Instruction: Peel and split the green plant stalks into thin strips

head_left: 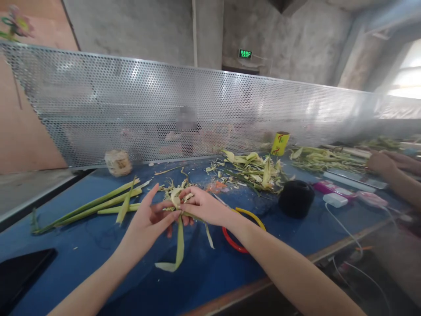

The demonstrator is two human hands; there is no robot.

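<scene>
blue table (pixel 226 272); left hand (pixel 148 224) and right hand (pixel 207 208), each grip pinching leaf strips (pixel 180 245)

there are two bare hands, one left hand (pixel 149 221) and one right hand (pixel 205 206), with one bundle of husk (pixel 176 202) between them and two strips (pixel 180 245) dangling below. one blue table (pixel 197 281) bears at least four long green leaves (pixel 112 202), one pale coil (pixel 118 163), one black spool (pixel 296 199), one yellow tin (pixel 280 144) and at least two husk heaps (pixel 253 169); whether the red and yellow curve (pixel 234 247) makes one ring or two cannot be told. beyond are one perforated screen (pixel 158 96), one exit sign (pixel 245 54) and, rightward, at least one co-worker's hand (pixel 381 163)
</scene>
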